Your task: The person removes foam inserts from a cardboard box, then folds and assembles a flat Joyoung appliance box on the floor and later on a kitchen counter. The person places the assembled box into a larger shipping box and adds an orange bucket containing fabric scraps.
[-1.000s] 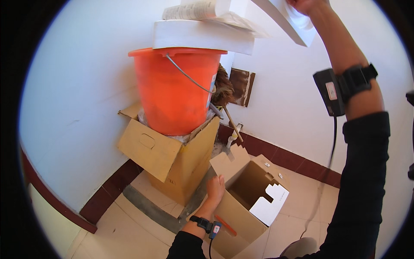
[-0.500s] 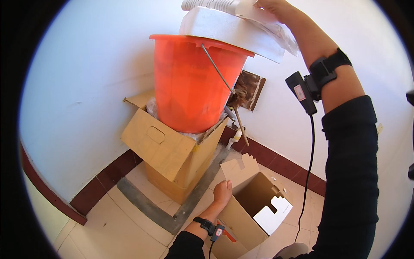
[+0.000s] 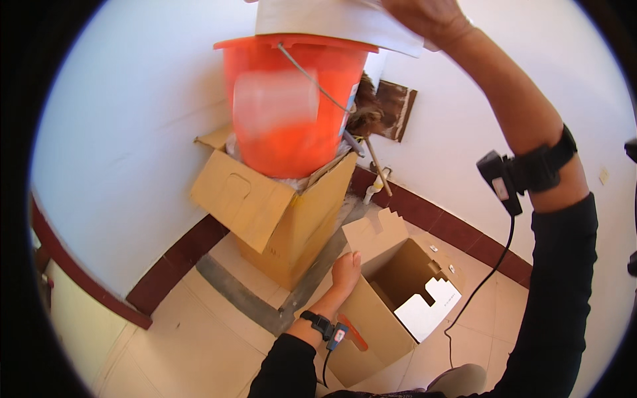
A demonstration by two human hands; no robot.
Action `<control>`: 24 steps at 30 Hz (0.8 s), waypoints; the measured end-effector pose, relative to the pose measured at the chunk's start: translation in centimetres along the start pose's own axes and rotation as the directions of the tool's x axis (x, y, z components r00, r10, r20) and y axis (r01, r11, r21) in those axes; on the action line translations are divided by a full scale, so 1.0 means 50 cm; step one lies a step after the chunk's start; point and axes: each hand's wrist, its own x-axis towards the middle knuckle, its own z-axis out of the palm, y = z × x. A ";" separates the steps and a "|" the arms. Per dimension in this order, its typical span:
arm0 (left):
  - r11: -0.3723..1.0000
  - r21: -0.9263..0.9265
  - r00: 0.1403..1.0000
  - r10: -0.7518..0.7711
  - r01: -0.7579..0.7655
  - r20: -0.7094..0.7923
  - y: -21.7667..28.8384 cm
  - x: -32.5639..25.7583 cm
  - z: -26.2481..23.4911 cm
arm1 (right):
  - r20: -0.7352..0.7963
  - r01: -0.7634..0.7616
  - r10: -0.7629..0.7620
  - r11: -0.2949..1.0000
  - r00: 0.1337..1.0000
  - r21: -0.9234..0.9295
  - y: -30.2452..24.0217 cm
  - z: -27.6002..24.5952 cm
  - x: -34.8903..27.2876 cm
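My left hand point(image 3: 346, 272) is closed on the near left edge of an open cardboard box point(image 3: 371, 335), whose flaps stand out. My right hand point(image 3: 434, 20) is raised at the top edge, against a white box-like thing point(image 3: 338, 23) on a large orange bucket point(image 3: 292, 146); its fingers are blurred and partly cut off. In front of the bucket is a blurred, pale, see-through cup-like shape point(image 3: 275, 103), apparently in mid-air and touched by neither hand.
The bucket stands in a taller, worn cardboard box point(image 3: 292, 239) in the corner. Behind it are a brown board point(image 3: 398, 109), a stick point(image 3: 378, 166) and a white pipe point(image 3: 375, 189). A black cable point(image 3: 481, 282) hangs from my right wrist strap.
The pale cup-like shape has appeared before the bucket. My right hand has shifted, and the printed sheet and clear plastic near it have left view. My left hand stays on the box edge.
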 end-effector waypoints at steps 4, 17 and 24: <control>1.000 0.002 0.995 0.029 -0.030 0.093 -0.058 -0.049 -0.019 | -0.078 0.474 -0.471 0.845 0.879 0.246 -0.232 -0.018 -0.078; 0.954 -0.154 0.587 -0.027 0.257 0.809 -0.451 -0.314 -0.434 | 0.951 -0.885 0.045 0.382 0.305 0.265 -0.749 -0.127 -0.982; 0.492 0.597 0.587 -0.808 0.633 0.044 -0.813 -0.834 -0.624 | 0.983 -0.892 0.057 0.433 0.174 0.132 -0.816 -0.152 -1.126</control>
